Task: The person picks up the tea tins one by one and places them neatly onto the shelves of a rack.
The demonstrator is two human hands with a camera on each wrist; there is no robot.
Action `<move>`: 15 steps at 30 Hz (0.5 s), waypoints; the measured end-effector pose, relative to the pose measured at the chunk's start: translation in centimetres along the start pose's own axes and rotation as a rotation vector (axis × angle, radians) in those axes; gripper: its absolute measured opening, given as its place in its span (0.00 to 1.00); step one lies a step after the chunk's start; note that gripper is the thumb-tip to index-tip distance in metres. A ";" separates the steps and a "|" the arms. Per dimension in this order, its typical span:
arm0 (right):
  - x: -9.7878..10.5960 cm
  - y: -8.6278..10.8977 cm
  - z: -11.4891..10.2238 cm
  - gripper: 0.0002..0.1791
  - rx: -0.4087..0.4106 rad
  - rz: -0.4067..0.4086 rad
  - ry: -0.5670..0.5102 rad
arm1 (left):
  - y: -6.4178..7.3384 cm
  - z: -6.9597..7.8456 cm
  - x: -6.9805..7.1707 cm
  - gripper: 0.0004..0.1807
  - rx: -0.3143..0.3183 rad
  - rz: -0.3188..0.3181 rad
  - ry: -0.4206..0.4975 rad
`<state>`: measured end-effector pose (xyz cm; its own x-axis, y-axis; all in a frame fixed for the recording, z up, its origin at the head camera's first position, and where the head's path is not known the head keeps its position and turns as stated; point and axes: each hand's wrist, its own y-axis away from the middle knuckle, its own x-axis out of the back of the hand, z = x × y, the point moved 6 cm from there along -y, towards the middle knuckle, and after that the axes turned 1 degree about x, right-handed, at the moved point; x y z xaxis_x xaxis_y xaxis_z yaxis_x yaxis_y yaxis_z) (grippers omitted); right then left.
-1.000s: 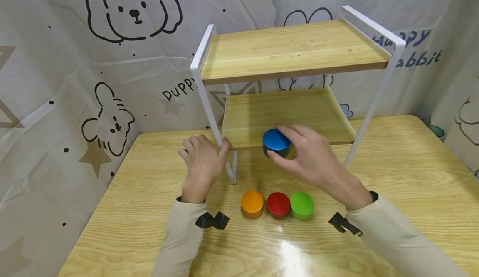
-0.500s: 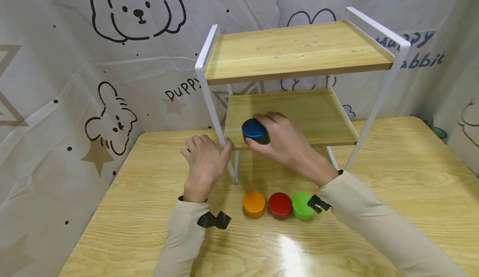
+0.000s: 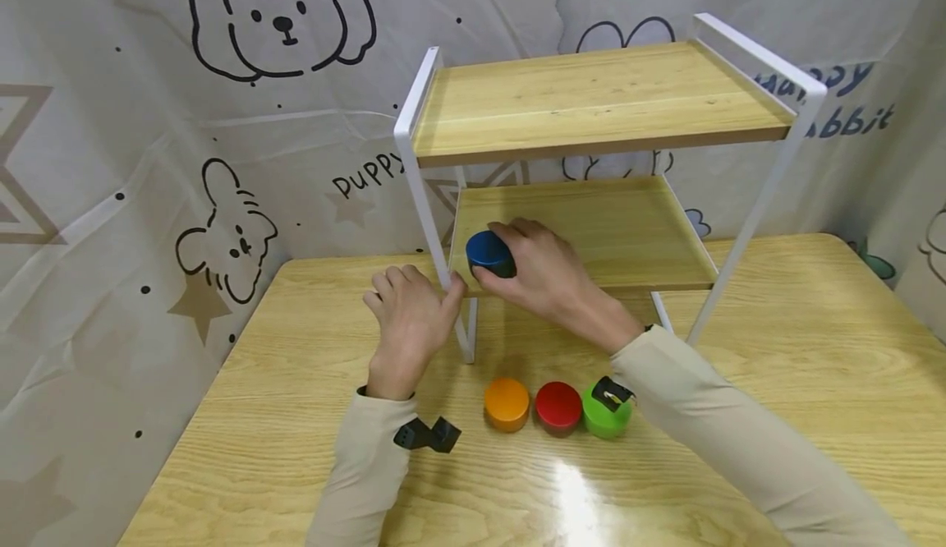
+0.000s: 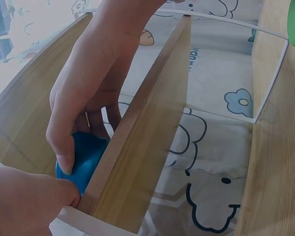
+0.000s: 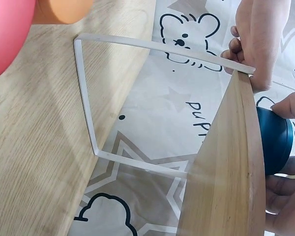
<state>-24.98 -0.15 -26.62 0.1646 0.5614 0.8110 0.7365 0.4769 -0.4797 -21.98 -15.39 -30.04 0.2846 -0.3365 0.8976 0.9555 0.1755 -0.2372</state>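
Note:
My right hand (image 3: 550, 272) grips a short blue cylinder (image 3: 485, 250) between thumb and fingers, at the left front of the lower shelf (image 3: 621, 243) of a two-tier rack. In the left wrist view the blue cylinder (image 4: 88, 156) sits low against that shelf's board; full contact cannot be made out. My left hand (image 3: 410, 321) holds the rack's white front-left post (image 3: 427, 218), thumb against the shelf corner. The right wrist view shows its thumb at the board's end and the fingers curled beside the frame.
On the table in front of the rack stand an orange cylinder (image 3: 506, 404), a red one (image 3: 558, 407) and a green one (image 3: 604, 422), partly covered by the right wrist's black mount. The upper shelf (image 3: 599, 99) hangs above my right hand. A printed curtain (image 3: 133, 120) backs the table.
My right hand has carried the blue cylinder leftward and inward, from before the shelf's front edge to its left front area. The left hand stays at the post.

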 end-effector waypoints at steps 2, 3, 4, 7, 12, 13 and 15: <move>-0.1 -0.1 0.0 0.30 -0.002 -0.008 -0.001 | 0.0 0.0 0.0 0.34 -0.002 0.003 0.002; -0.2 -0.2 -0.1 0.30 -0.002 -0.010 -0.001 | 0.0 0.0 0.0 0.34 -0.001 0.003 0.005; -0.2 -0.2 -0.1 0.30 -0.001 -0.011 -0.003 | 0.0 0.0 0.0 0.34 0.000 0.002 0.005; -0.3 -0.3 -0.2 0.30 0.009 -0.006 -0.005 | -0.1 0.0 -0.1 0.33 -0.002 0.002 0.005; -0.4 -0.3 -0.2 0.30 0.029 0.007 -0.010 | -0.1 0.1 0.0 0.34 -0.009 0.010 0.000; -0.4 -0.3 -0.2 0.30 0.031 0.008 -0.011 | -0.1 0.0 0.0 0.34 -0.010 0.012 -0.001; -0.4 -0.3 -0.3 0.30 0.035 0.008 -0.013 | 0.0 0.0 -0.1 0.34 -0.008 0.010 0.000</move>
<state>-25.08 -0.71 -26.76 0.1620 0.5742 0.8025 0.7115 0.4956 -0.4982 -22.03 -15.37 -30.11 0.2938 -0.3349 0.8953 0.9533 0.1709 -0.2489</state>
